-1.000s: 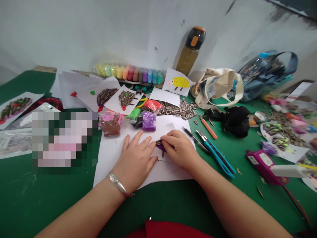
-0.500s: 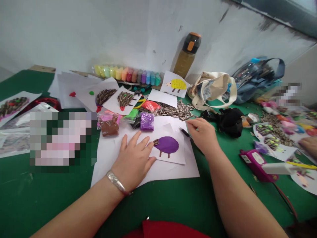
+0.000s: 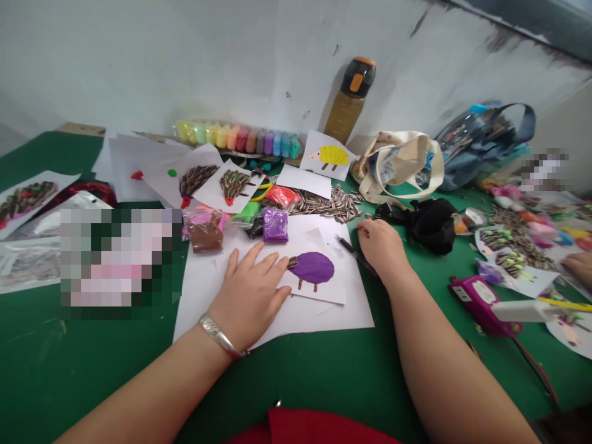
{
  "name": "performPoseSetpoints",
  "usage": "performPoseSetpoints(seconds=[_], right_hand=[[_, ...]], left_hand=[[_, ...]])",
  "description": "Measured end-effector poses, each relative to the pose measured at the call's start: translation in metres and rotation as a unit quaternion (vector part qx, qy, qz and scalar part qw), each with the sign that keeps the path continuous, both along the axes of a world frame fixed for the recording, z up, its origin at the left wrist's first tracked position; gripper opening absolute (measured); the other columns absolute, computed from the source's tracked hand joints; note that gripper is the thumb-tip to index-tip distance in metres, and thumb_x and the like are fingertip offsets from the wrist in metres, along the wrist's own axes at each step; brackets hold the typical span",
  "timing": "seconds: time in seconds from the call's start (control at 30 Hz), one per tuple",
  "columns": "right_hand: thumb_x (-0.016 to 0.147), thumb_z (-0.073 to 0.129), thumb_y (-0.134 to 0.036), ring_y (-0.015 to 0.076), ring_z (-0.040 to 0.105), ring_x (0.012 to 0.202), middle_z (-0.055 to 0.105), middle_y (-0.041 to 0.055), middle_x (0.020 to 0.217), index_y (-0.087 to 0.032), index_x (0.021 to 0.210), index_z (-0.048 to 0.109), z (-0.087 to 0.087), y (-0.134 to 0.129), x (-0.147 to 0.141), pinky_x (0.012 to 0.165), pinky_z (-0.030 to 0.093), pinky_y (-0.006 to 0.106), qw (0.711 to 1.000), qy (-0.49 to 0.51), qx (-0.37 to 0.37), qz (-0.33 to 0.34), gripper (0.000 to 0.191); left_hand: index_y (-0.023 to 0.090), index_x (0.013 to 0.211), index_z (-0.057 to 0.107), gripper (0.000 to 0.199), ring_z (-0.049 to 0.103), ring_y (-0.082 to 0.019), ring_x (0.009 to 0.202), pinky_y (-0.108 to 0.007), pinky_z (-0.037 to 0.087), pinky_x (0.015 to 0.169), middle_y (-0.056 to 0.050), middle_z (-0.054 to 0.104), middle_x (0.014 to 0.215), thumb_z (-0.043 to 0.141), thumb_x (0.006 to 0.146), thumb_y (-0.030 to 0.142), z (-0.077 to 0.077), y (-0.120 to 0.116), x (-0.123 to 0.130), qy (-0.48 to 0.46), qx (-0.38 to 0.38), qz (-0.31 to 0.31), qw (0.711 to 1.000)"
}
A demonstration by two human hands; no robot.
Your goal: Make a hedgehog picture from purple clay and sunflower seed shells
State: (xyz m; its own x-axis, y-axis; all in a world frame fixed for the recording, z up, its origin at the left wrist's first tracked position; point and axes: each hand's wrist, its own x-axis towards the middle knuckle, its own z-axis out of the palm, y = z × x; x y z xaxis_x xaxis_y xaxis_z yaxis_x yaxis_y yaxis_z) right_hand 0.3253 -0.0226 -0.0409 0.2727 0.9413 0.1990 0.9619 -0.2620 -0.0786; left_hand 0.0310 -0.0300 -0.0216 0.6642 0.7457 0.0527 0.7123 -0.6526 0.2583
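My left hand (image 3: 252,290) lies flat with spread fingers on the white paper, covering the left part of a small card (image 3: 330,293). On that card is a purple clay oval (image 3: 314,267) with two brown legs and a few sunflower seeds at its left end. My right hand (image 3: 382,246) is at the right edge of the paper, its fingers curled together near the seed pile (image 3: 340,205); whether a seed is between the fingertips is hidden. Just left of it rests a black pen (image 3: 354,253). Bags of purple clay (image 3: 275,225) and brown clay (image 3: 205,231) sit above my left hand.
A bottle (image 3: 349,102) stands by the wall, beside a row of coloured clay packs (image 3: 240,139). At right are a cloth bag (image 3: 402,163), a black pouch (image 3: 432,225) and a magenta glue gun (image 3: 483,305). Another person's hand (image 3: 578,266) shows at the far right edge.
My right hand has shifted slightly right, away from the pen, with its fingers still curled. My left hand stays flat on the paper.
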Motion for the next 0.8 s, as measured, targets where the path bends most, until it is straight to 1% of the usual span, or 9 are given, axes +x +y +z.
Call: performPoseSetpoints(seconds=[0.07,0.13,0.23,0.3,0.33,0.47,0.53,0.63,0.8], right_hand=[[0.085,0.043,-0.013,0.0237,0.058,0.079,0.065,0.0113,0.082,-0.016,0.088,0.073,0.001,-0.001,0.0,0.073,0.04,0.033,1.0,0.007,-0.003,-0.015,0.03],[0.084,0.043,-0.011,0.0242,0.059,0.081,0.067,0.0124,0.085,-0.015,0.094,0.073,0.003,-0.002,-0.002,0.074,0.041,0.033,0.999,0.019,0.022,-0.017,0.032],[0.086,0.043,-0.015,0.0235,0.061,0.085,0.067,0.012,0.094,-0.016,0.104,0.072,0.012,-0.007,-0.009,0.078,0.045,0.034,0.99,0.066,0.122,0.003,0.034],[0.087,0.047,-0.02,0.0215,0.062,0.085,0.068,0.0087,0.094,-0.02,0.097,0.073,0.019,-0.012,-0.021,0.079,0.047,0.034,0.974,0.133,0.178,0.033,0.028],[0.086,0.05,-0.022,0.0204,0.063,0.086,0.069,0.0067,0.092,-0.021,0.093,0.074,0.022,-0.014,-0.028,0.08,0.048,0.034,0.964,0.182,0.185,0.052,0.025],[0.083,0.058,-0.022,0.0174,0.067,0.079,0.072,0.0015,0.082,-0.022,0.089,0.072,0.022,-0.021,-0.061,0.078,0.052,0.033,0.898,0.416,0.105,0.099,0.016],[0.083,0.059,-0.023,0.0176,0.068,0.081,0.073,0.0015,0.084,-0.023,0.091,0.072,0.018,-0.022,-0.072,0.078,0.052,0.033,0.877,0.463,0.075,0.103,0.015],[0.084,0.059,-0.024,0.0182,0.068,0.084,0.074,0.0012,0.085,-0.024,0.094,0.072,0.013,-0.022,-0.081,0.08,0.052,0.034,0.894,0.428,0.053,0.12,0.016],[0.087,0.057,-0.018,0.0178,0.066,0.085,0.073,0.0026,0.087,-0.022,0.093,0.072,0.013,-0.019,-0.085,0.08,0.049,0.031,0.933,0.288,0.061,0.207,0.017]], left_hand=[[0.018,0.132,0.055,0.042,0.036,-0.037,0.135,-0.065,0.025,0.108,-0.01,0.058,0.135,0.05,0.093,0.031,0.0,0.0,0.0,0.0,0.003,-0.001,1.0],[0.018,0.131,0.056,0.041,0.037,-0.037,0.135,-0.064,0.026,0.108,-0.01,0.058,0.135,0.05,0.093,0.031,-0.001,0.0,0.0,-0.002,0.007,-0.001,1.0],[0.018,0.13,0.057,0.04,0.037,-0.036,0.135,-0.063,0.026,0.108,-0.01,0.059,0.134,0.051,0.092,0.03,-0.002,0.0,0.0,-0.006,0.013,0.0,1.0],[0.018,0.13,0.057,0.04,0.037,-0.036,0.135,-0.063,0.026,0.108,-0.01,0.059,0.134,0.051,0.092,0.03,-0.002,0.001,0.0,-0.007,0.014,0.001,1.0],[0.018,0.13,0.057,0.04,0.037,-0.036,0.135,-0.064,0.027,0.108,-0.01,0.059,0.135,0.051,0.092,0.03,-0.002,0.001,0.0,-0.007,0.014,0.002,1.0],[0.018,0.13,0.057,0.041,0.036,-0.038,0.135,-0.064,0.027,0.107,-0.011,0.056,0.137,0.052,0.092,0.032,-0.003,0.002,0.002,-0.007,0.019,0.005,1.0],[0.018,0.13,0.058,0.042,0.035,-0.039,0.136,-0.065,0.027,0.107,-0.012,0.055,0.139,0.053,0.091,0.033,-0.004,0.002,0.002,-0.01,0.024,0.005,1.0],[0.019,0.129,0.059,0.041,0.034,-0.039,0.136,-0.066,0.027,0.107,-0.012,0.054,0.14,0.054,0.091,0.034,-0.006,0.002,0.003,-0.014,0.028,0.002,1.0],[0.018,0.128,0.059,0.041,0.034,-0.04,0.136,-0.066,0.026,0.107,-0.013,0.054,0.139,0.053,0.091,0.034,-0.008,0.0,0.004,-0.011,0.033,0.001,0.999]])
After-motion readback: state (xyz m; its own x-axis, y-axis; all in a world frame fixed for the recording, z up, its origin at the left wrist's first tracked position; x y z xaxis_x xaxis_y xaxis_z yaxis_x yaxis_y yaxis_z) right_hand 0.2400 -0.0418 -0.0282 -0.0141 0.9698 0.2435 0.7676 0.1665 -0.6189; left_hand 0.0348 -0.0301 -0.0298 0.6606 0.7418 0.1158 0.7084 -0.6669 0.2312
